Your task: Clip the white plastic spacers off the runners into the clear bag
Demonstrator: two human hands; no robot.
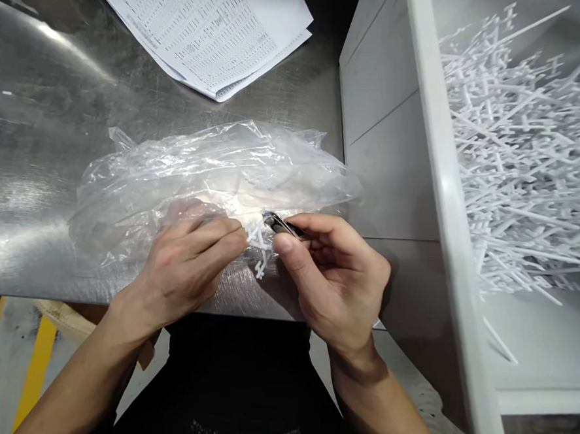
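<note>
White plastic makes the small branched piece (260, 244), which is between the two hands, above the near part of the metal surface (40, 130). The left hand (189, 257) holds this piece at its left side; its grip is closed, with the fingertips pressed together. The right hand (338, 272) has its grip nearly closed, with thumb and fingers around a small dark and shiny clipper (282, 224). The tip of the clipper is at the upper part of the piece, but I cannot tell if it touches it.

Behind the hands, a clear plastic bag (214, 173) lies crumpled on the surface, and its near part is partly behind the left hand. Farther away, folded printed papers (207, 35) lie on the same surface. To the right stands a pale open bin (449, 187), and inside it is a big tangled heap of white pieces (529, 159). One loose white stick (501, 340) lies nearer, apart from the heap.
</note>
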